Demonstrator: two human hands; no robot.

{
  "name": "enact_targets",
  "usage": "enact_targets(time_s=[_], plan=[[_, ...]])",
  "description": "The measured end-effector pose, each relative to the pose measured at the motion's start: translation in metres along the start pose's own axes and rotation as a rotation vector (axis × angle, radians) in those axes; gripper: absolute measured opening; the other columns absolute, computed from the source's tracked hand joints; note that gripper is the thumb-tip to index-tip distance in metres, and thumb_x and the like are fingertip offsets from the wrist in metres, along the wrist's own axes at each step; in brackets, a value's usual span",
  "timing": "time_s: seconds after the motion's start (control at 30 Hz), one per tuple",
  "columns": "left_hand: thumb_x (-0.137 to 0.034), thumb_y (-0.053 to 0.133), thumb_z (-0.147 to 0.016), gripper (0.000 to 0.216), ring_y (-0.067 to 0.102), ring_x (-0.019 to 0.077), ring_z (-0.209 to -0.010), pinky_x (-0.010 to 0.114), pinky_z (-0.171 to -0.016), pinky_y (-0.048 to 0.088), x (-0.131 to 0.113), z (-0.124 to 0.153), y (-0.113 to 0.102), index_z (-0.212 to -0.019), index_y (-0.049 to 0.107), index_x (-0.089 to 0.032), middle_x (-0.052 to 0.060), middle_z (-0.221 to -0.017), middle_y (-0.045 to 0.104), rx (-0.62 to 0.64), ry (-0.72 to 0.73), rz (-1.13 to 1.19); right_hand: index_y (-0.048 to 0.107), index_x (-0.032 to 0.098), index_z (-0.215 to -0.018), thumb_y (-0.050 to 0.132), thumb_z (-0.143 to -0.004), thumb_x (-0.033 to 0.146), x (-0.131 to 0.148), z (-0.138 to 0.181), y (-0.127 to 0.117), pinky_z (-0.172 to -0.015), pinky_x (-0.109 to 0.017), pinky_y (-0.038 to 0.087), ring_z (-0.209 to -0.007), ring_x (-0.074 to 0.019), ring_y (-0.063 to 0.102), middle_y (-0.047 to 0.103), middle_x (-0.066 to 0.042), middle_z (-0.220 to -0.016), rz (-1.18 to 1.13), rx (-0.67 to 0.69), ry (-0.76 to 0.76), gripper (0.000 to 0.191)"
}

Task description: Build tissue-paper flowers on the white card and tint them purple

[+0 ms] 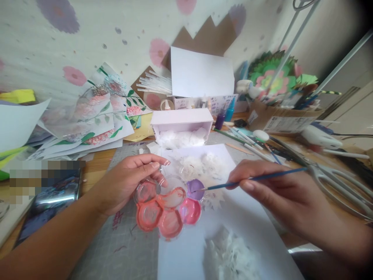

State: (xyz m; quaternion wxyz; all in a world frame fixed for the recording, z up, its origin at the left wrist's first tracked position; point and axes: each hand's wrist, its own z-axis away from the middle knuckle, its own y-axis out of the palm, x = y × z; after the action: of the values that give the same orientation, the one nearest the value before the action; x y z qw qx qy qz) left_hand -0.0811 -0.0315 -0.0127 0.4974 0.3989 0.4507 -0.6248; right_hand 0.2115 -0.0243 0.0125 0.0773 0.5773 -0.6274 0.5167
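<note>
My left hand (135,177) pinches the back rim of a clear flower-shaped paint palette (160,206), held above the paper. Its wells carry orange-red, pink and purple paint. Between the thumb and fingers of my right hand (262,186) is a thin blue paintbrush (224,185), its tip in the purple well (196,189) on the palette's right. Under and behind the palette lies a white sheet of paper (180,256). White ruffled paper flowers rest on it: one in front (233,256), others behind the palette, partly hidden by it.
A white box (182,116) of white ruffled pieces stands behind the sheet. Painted flower sheets (87,116) pile up at the left, near a phone (52,206). Scissors (338,182) and a cardboard box of tools (285,120) are at the right. A grey cutting mat (116,249) lies below.
</note>
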Motion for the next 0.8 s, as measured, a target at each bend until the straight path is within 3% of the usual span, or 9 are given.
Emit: enact_targets(time_s=[0.17,0.33,0.63,0.8], plan=[[-0.046,0.061,-0.081,0.033,0.044,0.0057,-0.039,0.015,-0.037,0.030,0.000,0.001,-0.001,-0.103,0.065,-0.021,0.001,-0.067,0.071,-0.014,-0.011,0.018,0.068,0.019,-0.079,0.061,-0.086,0.026,0.001,0.000,-0.001,-0.061,-0.013,0.054,-0.067,-0.0102,0.069,0.072,-0.001,-0.073,0.024,-0.031,0.009,0.012],[-0.043,0.063,-0.081,0.033,0.043,0.0040,-0.040,0.013,-0.039,0.031,-0.002,0.001,-0.003,-0.104,0.064,-0.019,0.001,-0.068,0.071,-0.044,-0.018,0.038,0.067,0.022,-0.078,0.061,-0.087,0.031,-0.011,0.002,-0.006,-0.058,-0.016,0.053,-0.063,-0.0098,0.065,0.070,0.001,-0.068,-0.080,-0.198,0.104,0.014],[-0.048,0.069,-0.071,0.042,0.044,0.0063,-0.041,0.015,-0.037,0.031,-0.003,-0.004,-0.004,-0.101,0.065,-0.018,0.002,-0.065,0.068,-0.101,-0.037,0.032,0.067,0.020,-0.072,0.062,-0.086,0.037,-0.024,0.002,-0.008,-0.057,-0.020,0.052,-0.061,-0.0116,0.064,0.070,0.000,-0.067,-0.042,-0.165,0.239,0.022],[-0.043,0.066,-0.076,0.036,0.045,0.0057,-0.044,0.014,-0.039,0.031,-0.007,-0.001,-0.003,-0.102,0.063,-0.018,0.001,-0.066,0.067,-0.089,-0.073,0.037,0.067,0.020,-0.071,0.062,-0.086,0.038,-0.024,0.000,-0.008,-0.057,-0.022,0.052,-0.062,-0.0132,0.064,0.069,-0.002,-0.067,-0.072,-0.169,0.245,0.024]])
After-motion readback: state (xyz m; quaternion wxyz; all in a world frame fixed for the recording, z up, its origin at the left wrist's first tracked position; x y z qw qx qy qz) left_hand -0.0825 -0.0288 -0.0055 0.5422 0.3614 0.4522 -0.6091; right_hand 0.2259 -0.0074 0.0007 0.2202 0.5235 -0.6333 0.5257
